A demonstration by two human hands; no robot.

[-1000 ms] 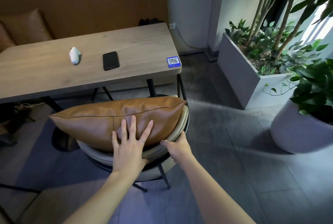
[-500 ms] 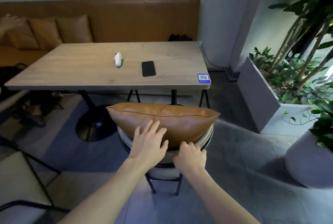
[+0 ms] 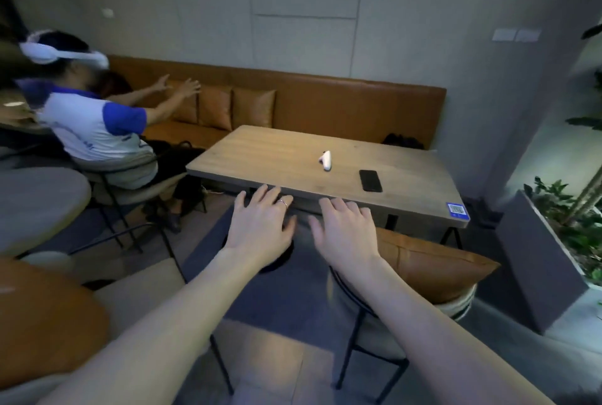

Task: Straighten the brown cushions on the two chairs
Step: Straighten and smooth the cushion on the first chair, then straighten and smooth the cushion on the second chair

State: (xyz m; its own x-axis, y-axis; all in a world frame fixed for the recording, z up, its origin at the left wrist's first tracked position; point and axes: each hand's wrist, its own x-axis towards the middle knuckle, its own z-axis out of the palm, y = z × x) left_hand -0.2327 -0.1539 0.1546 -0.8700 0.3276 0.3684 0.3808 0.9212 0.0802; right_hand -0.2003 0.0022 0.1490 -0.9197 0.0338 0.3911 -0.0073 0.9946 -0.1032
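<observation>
Brown cushion (image 3: 433,271) half hidden by right hand (image 3: 347,233); left hand (image 3: 260,225) (both grips spread) empty.

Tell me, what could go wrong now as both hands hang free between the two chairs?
The brown cushion on the right chair sits propped on the chair back's rim; a nudge might tip it off. The left hand and right hand hover open by the table edge and could knock it. The orange cushion at lower left looks untouched.
</observation>
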